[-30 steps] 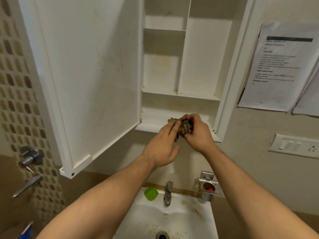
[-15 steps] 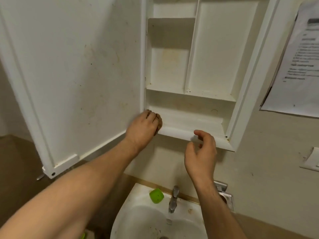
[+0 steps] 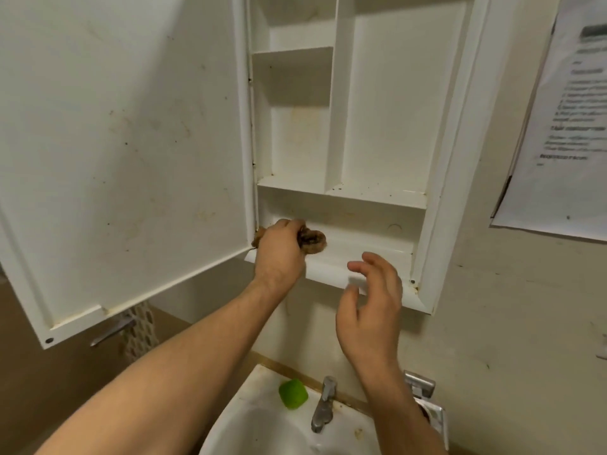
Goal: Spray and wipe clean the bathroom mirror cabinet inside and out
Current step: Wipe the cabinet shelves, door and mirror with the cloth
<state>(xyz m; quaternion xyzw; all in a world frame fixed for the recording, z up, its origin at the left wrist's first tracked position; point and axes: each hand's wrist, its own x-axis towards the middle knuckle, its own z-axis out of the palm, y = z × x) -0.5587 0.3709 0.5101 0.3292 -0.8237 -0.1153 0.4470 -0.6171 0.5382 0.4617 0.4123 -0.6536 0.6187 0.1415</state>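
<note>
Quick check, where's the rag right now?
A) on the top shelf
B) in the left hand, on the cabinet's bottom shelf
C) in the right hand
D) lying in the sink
B: the left hand holds the brown rag against the bottom shelf, close to the hinge side, while the right hand hangs open in front and holds nothing.

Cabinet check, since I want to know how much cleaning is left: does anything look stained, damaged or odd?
Yes. Brownish streaks mark the inside of the door and the back wall of the left compartment, and dark specks sit on the middle shelf. Nothing looks broken. The left hand grips a cloth.
</note>
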